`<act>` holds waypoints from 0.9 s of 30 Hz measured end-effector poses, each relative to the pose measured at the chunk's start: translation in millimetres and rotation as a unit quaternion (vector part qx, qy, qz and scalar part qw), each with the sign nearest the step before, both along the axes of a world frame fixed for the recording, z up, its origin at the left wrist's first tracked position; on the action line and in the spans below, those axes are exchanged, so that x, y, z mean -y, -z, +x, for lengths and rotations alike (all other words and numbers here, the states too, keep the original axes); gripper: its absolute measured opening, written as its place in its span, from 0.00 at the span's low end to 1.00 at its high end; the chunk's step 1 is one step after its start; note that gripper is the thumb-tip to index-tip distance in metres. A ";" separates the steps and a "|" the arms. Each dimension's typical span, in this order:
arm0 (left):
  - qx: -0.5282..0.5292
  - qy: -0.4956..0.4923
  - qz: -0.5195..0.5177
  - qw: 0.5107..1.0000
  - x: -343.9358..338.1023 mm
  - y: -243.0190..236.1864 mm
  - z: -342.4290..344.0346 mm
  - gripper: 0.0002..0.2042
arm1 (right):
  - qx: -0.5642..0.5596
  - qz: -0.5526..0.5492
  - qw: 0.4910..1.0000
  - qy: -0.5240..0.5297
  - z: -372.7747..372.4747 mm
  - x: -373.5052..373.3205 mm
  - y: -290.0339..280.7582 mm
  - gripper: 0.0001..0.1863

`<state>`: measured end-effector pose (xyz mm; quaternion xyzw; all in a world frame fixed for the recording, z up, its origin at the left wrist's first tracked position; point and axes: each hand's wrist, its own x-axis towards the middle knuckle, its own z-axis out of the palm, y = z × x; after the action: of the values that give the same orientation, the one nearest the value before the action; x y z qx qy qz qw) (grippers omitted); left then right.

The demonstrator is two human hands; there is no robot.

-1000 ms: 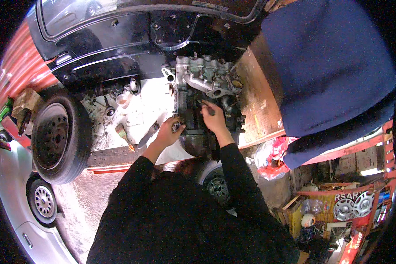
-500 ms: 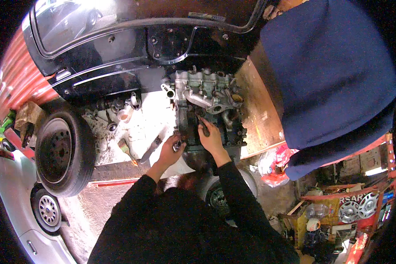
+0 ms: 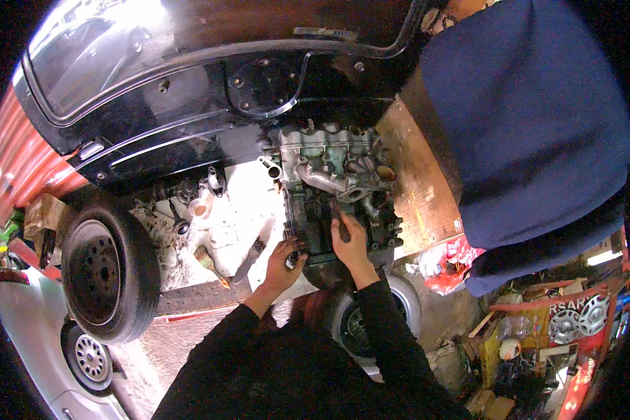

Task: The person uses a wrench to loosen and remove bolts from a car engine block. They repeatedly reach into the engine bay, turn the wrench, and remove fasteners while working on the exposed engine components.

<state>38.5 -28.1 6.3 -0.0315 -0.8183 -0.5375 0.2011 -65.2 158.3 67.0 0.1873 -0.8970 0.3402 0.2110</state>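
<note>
A greasy engine block with a silver pipe manifold (image 3: 322,178) lies in front of me on a bench. My right hand (image 3: 353,245) is closed around the dark handle of a slim hand tool (image 3: 344,227), whose tip reaches the dark side of the block below the manifold. The kind of tool is too unclear to tell. At the block's near left corner, my left hand (image 3: 280,271) curls its fingers around a round metal part (image 3: 292,260). Whether that part is loose or fixed to the engine cannot be made out.
Left of the engine, a paintbrush (image 3: 208,260), a pale cup (image 3: 199,208) and greasy parts lie on the bench. A wheel with a tyre (image 3: 147,280) stands at the left. Behind is a black car panel (image 3: 189,98). Dark blue cloth (image 3: 525,126) hangs at the right.
The whole view has shifted, so the engine and bench appear slightly lower and further right. Both hands keep their holds, the tool tip staying near the same spot on the block.
</note>
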 end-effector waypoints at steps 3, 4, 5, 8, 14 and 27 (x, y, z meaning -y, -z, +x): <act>0.004 0.003 0.011 1.000 2.4 2.0 0.9 0.15 | 0.182 -0.105 0.976 -0.063 7.8 5.1 -8.0 0.19; 0.003 0.007 0.021 1.000 1.2 0.6 1.7 0.15 | 0.218 -0.144 0.965 -0.022 -1.5 -4.4 2.1 0.19; -0.014 0.009 0.015 1.000 -0.6 0.7 1.0 0.15 | 0.154 -0.121 0.981 -0.006 -6.7 -7.5 9.2 0.19; -0.045 0.008 -0.004 0.999 0.5 2.8 -2.2 0.15 | 0.107 -0.094 0.990 -0.011 -12.7 -4.1 7.7 0.18; -0.056 0.007 0.014 0.998 -0.1 3.4 -5.0 0.14 | 0.179 -0.133 0.974 0.031 -21.8 -9.6 -2.2 0.16; -0.025 0.006 -0.012 1.000 1.2 12.1 -2.8 0.15 | 0.306 -0.304 0.902 0.005 -4.3 2.3 -3.6 0.15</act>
<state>35.7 -29.3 -5.8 -0.0521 -0.8191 -0.5281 0.2178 -69.4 156.0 70.6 -0.0036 -0.7712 0.6361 -0.0260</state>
